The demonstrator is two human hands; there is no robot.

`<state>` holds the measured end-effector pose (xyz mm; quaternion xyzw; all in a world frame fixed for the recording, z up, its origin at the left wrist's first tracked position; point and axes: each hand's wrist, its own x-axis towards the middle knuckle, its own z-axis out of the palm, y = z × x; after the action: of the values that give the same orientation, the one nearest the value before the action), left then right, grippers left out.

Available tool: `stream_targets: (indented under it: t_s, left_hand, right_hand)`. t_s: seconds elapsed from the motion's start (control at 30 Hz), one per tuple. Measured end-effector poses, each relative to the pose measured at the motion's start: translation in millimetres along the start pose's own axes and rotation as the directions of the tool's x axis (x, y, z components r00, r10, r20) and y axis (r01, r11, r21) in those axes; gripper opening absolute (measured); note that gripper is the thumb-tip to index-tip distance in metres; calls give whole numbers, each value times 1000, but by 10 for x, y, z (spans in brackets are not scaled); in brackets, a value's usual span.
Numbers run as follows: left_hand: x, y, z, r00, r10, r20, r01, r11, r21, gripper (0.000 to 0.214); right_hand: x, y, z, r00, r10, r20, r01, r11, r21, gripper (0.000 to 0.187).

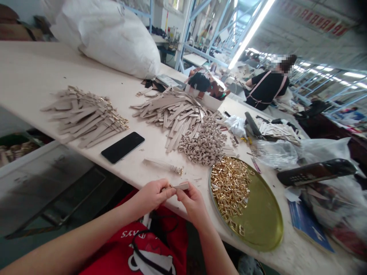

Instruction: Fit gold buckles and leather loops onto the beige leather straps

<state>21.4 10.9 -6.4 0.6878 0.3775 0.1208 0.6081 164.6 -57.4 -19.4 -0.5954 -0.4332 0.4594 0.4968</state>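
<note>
Close to the table's front edge, my hands meet around a short beige strap point(182, 186). My left hand point(158, 194) is closed in a pinch, with a bit of gold metal, seemingly a buckle, showing at its fingertips. The strap's pale end lies between the thumb and fingers of my right hand point(192, 199), which is closed too. Just beyond the hands lies a finished-looking strap point(163, 165) with a gold buckle at its right end. Right of them, a round gold-coloured tray point(265, 221) holds a heap of small gold buckles point(231, 185).
A black phone point(123, 147) lies left of the hands. Behind it are buckled straps point(88, 116); farther right are loose straps point(172, 110) and small beige loops point(203, 143). A white sack point(109, 38) stands at the back. A person point(266, 88) is turned away.
</note>
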Motion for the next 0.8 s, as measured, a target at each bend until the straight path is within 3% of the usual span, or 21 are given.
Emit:
stream_targets:
  t_s: [0.1, 0.2, 0.27, 0.33, 0.4, 0.43, 0.47, 0.53, 0.6, 0.63, 0.7, 0.8]
  left_hand:
    - [124, -60, 11, 1000, 15, 2, -15, 996, -89, 32]
    - [214, -75, 20, 997, 72, 18, -72, 997, -6, 26]
    - [269, -74, 13, 997, 73, -22, -72, 996, 48, 26]
    - [324, -74, -7, 995, 62, -75, -59, 997, 50, 26]
    - [375, -73, -36, 995, 46, -86, -43, 999, 29, 25]
    - [397, -72, -53, 996, 34, -86, -33, 999, 20, 24]
    - [418, -70, -69, 996, 24, -91, -23, 1000, 12, 24]
    - [455, -59, -94, 993, 16, -121, -17, 1000, -1, 23]
    - [481, -39, -103, 984, 32, -175, -37, 999, -28, 24]
    - [485, -28, -101, 979, 45, -198, -54, 998, -44, 24]
    - [468, -5, -88, 974, 69, -216, -85, 994, -65, 25]
    - [363, 22, -70, 986, 74, -147, -82, 995, -52, 26]
  right_hand:
    - [61, -7, -81, 999, -21, 50, 26, 995, -100, 25]
    - [310, 19, -273, 997, -73, -2, 69, 952, -299, 28]
    - [579, 65, -434, 976, -178, -122, 85, 837, -541, 20]
    - [855, 122, -571, 953, -239, -184, 22, 664, -748, 13]
    - [1057, 166, -652, 950, -238, -204, -39, 556, -830, 12]
    - [1110, 174, -667, 949, -236, -209, -48, 548, -835, 12]
    - [1129, 172, -666, 947, -237, -215, -40, 578, -815, 12]
    - [1073, 134, -618, 952, -191, -240, -21, 740, -672, 7]
    - [931, 65, -522, 977, -39, -211, -35, 941, -337, 11]
    - [848, 27, -462, 986, 43, -162, -65, 989, -130, 15]
    - [689, -34, -334, 988, 135, -76, -116, 970, 215, 20]
    - [518, -70, -178, 982, 164, -96, -112, 909, 401, 22]
